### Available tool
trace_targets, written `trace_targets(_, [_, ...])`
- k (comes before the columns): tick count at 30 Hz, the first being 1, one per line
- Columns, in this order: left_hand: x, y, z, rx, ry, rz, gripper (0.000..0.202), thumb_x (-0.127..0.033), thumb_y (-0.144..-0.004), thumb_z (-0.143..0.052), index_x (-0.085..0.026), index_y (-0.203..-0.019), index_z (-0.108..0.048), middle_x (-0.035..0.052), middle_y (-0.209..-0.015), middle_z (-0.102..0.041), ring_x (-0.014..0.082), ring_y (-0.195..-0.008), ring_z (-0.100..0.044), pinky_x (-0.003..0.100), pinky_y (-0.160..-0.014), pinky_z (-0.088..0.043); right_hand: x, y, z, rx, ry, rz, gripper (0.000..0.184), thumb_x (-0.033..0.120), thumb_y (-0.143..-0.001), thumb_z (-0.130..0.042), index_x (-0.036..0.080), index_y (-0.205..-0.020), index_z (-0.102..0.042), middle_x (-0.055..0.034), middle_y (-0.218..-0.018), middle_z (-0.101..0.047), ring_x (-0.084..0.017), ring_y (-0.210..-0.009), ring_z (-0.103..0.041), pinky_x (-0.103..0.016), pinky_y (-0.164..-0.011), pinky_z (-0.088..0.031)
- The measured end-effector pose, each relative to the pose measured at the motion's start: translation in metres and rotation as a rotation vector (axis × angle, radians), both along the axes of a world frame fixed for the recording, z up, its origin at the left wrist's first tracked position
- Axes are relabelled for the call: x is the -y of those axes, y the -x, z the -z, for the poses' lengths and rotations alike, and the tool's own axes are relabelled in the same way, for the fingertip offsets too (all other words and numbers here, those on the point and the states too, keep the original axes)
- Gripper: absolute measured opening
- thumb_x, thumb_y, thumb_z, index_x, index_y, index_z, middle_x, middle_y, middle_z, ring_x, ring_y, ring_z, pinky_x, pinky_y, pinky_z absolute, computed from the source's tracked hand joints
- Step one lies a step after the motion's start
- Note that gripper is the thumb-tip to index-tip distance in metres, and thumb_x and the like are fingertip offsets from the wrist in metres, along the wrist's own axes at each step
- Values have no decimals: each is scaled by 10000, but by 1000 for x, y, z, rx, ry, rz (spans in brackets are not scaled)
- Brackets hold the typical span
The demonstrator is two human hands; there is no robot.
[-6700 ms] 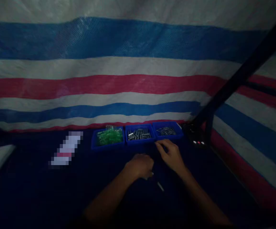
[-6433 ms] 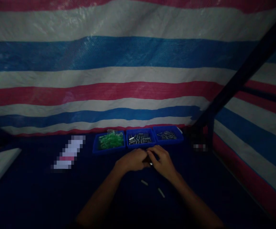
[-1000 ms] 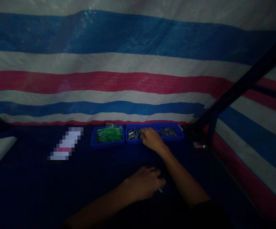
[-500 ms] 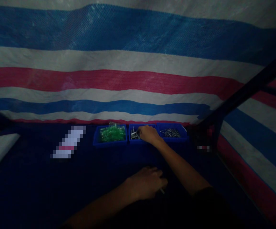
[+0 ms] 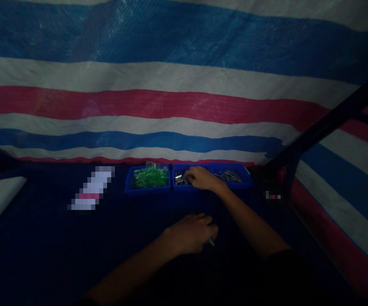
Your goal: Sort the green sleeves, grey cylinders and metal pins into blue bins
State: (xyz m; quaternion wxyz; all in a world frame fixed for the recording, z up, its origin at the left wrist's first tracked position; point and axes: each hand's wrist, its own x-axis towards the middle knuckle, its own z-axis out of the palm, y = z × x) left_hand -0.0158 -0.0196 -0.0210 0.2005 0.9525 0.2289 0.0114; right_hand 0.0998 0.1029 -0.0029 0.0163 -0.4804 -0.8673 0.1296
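Note:
My left hand (image 5: 192, 233) is closed low over the dark blue table, and the end of a small, pale, rod-like piece (image 5: 211, 242) pokes out below its fingers. Over the middle blue bin (image 5: 180, 188) is my right hand (image 5: 202, 177), its fingers curled down among short shiny metal pieces (image 5: 178, 177); its fingertips are partly hidden, so what they pinch does not show. To the left, a blue bin (image 5: 129, 187) holds green plastic pieces (image 5: 152, 177). Right of my right hand, another blue bin (image 5: 246, 178) contains thin metal pins or nails (image 5: 230, 176).
A white flat object (image 5: 2, 202) lies at the far left, with a blurred-out light sheet (image 5: 94, 187) to its right. A dark object (image 5: 269, 187) stands right of the bins. Striped sheeting (image 5: 171, 102) and a slanting dark bar (image 5: 327, 119) bound the space.
My left hand has risen slightly toward the bins and to the left, still with the pale piece. My right hand remains at the middle bin, shifted slightly right, with more metal pieces showing.

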Motion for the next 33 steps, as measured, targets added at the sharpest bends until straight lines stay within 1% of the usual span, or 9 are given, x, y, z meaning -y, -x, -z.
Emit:
trace_targets(5, [-3,1,-4,13,12,-13,185,-115,-764,-520,-209,-923,-511,26,-906,-558,196,-898,-558,330,-839,-452,-13,-8,-3,-17,104,-122,233,191,-740,-589,223,-957,-668,0,-814,-681,-122,-707,-600,-192,-605,-393])
trace_targets(10, [-1,0,-5,3,26,21,212,-110,-753,-536,-211,-937,-510,30,-909,-571,195,-927,-561,339,-876,-435,-18,-10,-6,-2,104,-133,114,239,-755,-613,196,-846,-668,5,-741,-676,-107,-639,-590,-182,-558,-378])
trace_targets(12, [-1,0,-5,1,24,19,213,-112,-756,-531,-213,-942,-507,30,-910,-573,191,-922,-563,339,-884,-432,-17,-11,-8,8,50,-82,126,241,-786,-574,173,-857,-653,-26,-778,-678,-125,-673,-600,-198,-581,-393])
trace_targets(15, [-3,1,-4,-7,24,9,184,-133,-768,-523,-216,-932,-504,29,-913,-572,194,-918,-562,329,-860,-443,-14,-7,-11,26,-74,14,169,208,-804,-532,125,-916,-628,-117,-929,-660,-194,-850,-604,-253,-704,-417])
trace_targets(19, [-3,1,-3,0,27,2,172,-136,-773,-513,-216,-925,-505,31,-904,-570,197,-898,-562,310,-792,-463,-10,8,-8,52,-163,67,211,158,-812,-491,89,-974,-606,-183,-1022,-625,-252,-958,-582,-305,-793,-410])
trace_targets(22, [-3,1,-5,9,34,0,176,-134,-768,-520,-213,-925,-514,31,-897,-574,201,-887,-563,319,-784,-464,-11,17,-1,55,-162,31,212,156,-814,-490,91,-975,-612,-175,-1017,-632,-245,-951,-589,-292,-786,-414])
trace_targets(28, [-5,0,-2,21,65,-1,160,-137,-775,-530,-197,-923,-536,45,-892,-592,201,-889,-568,331,-817,-455,-18,11,2,55,-76,-92,156,173,-794,-529,152,-791,-684,-102,-856,-687,-201,-829,-624,-243,-702,-413])
trace_targets(31, [-7,4,-15,22,123,3,156,-133,-764,-556,-181,-912,-549,54,-888,-609,209,-878,-581,340,-812,-457,-15,5,-3,30,-75,-100,198,155,-813,-493,153,-780,-688,-98,-847,-682,-188,-816,-617,-243,-710,-406])
trace_targets(33, [-8,13,-37,56,251,36,162,-120,-758,-572,-178,-909,-555,47,-888,-621,203,-865,-588,319,-780,-466,-10,1,-5,5,-94,-88,217,176,-842,-464,156,-845,-680,-91,-891,-671,-179,-847,-603,-244,-740,-402])
